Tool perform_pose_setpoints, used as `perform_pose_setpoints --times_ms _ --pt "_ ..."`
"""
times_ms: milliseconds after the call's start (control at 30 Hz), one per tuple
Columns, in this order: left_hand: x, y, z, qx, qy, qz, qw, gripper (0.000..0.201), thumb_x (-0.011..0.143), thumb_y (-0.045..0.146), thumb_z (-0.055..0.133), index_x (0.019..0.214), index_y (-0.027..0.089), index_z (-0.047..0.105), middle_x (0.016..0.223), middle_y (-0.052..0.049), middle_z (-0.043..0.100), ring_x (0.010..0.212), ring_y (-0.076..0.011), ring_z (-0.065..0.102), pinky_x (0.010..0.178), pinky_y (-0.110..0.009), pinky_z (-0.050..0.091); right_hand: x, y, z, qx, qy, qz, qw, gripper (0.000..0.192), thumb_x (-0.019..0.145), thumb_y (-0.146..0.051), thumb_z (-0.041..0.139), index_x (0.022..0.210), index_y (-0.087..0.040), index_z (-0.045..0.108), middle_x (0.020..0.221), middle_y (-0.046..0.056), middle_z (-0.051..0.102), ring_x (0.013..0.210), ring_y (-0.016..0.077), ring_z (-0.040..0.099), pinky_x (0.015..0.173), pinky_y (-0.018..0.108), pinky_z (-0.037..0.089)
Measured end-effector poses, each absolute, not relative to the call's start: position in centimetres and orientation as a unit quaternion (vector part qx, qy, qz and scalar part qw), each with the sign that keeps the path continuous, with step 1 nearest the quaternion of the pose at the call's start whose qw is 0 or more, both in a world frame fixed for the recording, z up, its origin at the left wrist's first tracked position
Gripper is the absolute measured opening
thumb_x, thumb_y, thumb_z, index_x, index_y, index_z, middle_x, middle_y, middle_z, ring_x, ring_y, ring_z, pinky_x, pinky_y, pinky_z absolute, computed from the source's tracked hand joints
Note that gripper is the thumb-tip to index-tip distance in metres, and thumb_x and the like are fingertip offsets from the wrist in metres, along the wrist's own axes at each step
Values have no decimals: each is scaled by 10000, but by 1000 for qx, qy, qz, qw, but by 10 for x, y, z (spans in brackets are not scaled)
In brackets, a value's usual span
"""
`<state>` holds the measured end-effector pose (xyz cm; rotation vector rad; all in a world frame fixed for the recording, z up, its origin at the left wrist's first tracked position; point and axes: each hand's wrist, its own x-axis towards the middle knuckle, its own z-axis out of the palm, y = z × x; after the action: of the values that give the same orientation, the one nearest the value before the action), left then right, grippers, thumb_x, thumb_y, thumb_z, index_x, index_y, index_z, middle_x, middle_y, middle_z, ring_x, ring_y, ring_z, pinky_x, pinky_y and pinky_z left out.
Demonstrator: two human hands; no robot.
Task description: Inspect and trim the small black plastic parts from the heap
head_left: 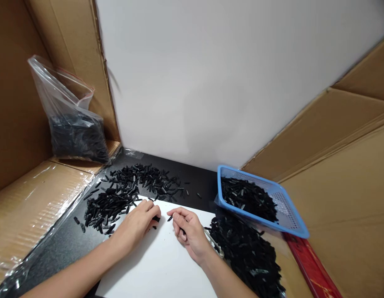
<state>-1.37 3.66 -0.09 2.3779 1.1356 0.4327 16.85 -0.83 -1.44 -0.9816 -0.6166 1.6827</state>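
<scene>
My forearms cut off by the bottom edge, small black piece [156, 219] mostly hidden under my left hand [138, 223], piece in my right hand [188, 230] too small to identify, metal tool [214, 244] half hidden behind that wrist, red strip [310, 265] running out of frame.

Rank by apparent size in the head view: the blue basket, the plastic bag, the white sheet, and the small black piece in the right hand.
1. white sheet
2. blue basket and plastic bag: look alike, unranked
3. small black piece at the right hand
</scene>
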Motion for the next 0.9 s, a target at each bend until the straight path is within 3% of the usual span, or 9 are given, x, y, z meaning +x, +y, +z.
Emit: perform_pose_setpoints --times_ms 267,433,500,667,900 --pt "-17 42 10 796 450 272 299 191 831 140 532 928 241 661 832 -23 625 839 -213 540 725 -301 414 169 -7 -16 -404 -261 706 521 324 731 -433 768 787 -161 599 459 -73 533 315 4 232 305 132 91" --pt "-9 35 19 630 456 292 556 171 831 324 556 888 194 651 680 17 565 543 -125 471 536 -240 351 169 -8 -14 -386 -251 707 537 342 785 -430 691 681 -191 469 494 -52 571 317 15 265 306 134 93" --pt "-4 31 21 542 447 303 644 214 790 377 622 863 177 643 618 36 548 521 -106 437 516 -223 312 169 -9 -14 -383 -259 701 544 345 797 -428 662 655 -190 456 505 -42 578 320 20 277 303 138 100" --pt "5 21 21 410 426 314 743 244 748 366 712 868 158 667 764 -8 649 609 -99 474 569 -214 338 168 -10 -16 -407 -293 683 531 298 740 -429 715 754 -178 555 524 -36 594 331 25 278 313 144 117" --pt "9 15 13 406 392 345 750 327 802 409 687 1030 206 570 678 36 616 601 -109 470 611 -235 356 164 -13 -21 -459 -374 617 519 299 676 -379 803 863 -183 676 565 -59 549 396 49 325 368 181 211"
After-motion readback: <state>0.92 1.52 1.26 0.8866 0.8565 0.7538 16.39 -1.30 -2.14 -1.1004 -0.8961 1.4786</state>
